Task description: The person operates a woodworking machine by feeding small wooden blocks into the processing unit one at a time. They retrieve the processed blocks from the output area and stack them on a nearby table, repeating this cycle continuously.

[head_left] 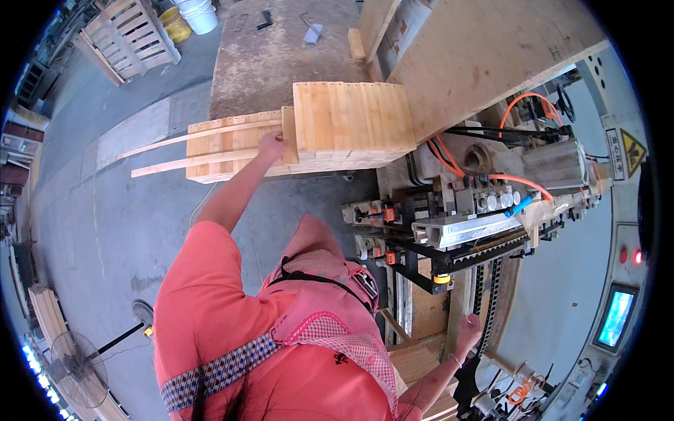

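Note:
My left hand [272, 146] reaches forward to a long stack of light wooden blocks [354, 119] and grips a short upright wooden block [289, 133] at the stack's step. Two long thin wooden strips [189, 163] lie across the lower left part of the stack, their ends jutting out past it. Low on the right, my right hand [468, 335] is beside the black chain track [491, 302] of a machine. Its fingers are curled together near a pale upright piece of wood; whatever lies between them is too small to make out.
The machine [477, 217] fills the right side, with orange hoses, clamps and a lit screen [616, 317]. A large wooden board [491, 63] slopes above it. A worn tabletop [281, 63] extends behind the stack. A fan [78, 368] stands at lower left, a pallet [130, 38] at upper left.

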The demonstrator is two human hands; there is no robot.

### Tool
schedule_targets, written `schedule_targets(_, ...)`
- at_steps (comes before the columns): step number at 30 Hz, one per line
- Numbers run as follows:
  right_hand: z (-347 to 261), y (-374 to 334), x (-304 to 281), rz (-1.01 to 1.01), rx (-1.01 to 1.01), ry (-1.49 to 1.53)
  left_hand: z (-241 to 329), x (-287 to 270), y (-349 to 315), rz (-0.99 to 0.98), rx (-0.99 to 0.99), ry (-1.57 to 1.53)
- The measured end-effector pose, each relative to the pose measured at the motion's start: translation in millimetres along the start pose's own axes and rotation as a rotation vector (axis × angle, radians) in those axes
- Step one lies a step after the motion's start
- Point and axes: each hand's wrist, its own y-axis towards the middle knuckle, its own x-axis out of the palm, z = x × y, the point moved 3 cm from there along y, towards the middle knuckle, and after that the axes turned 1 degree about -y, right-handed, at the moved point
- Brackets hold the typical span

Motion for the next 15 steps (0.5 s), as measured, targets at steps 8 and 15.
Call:
schedule_targets(8, 0.8, -16.8, 0.0, -0.012, 0.005, 0.031, 4.7, -3.0, 1.4, 0.177, 0.121, 0.247)
schedule_targets(15, 4.3, -30.5, -1.1, -0.103, 0.227, -0.038, -48.3, 30.6, 77.0, 0.084, 0.249, 0.256)
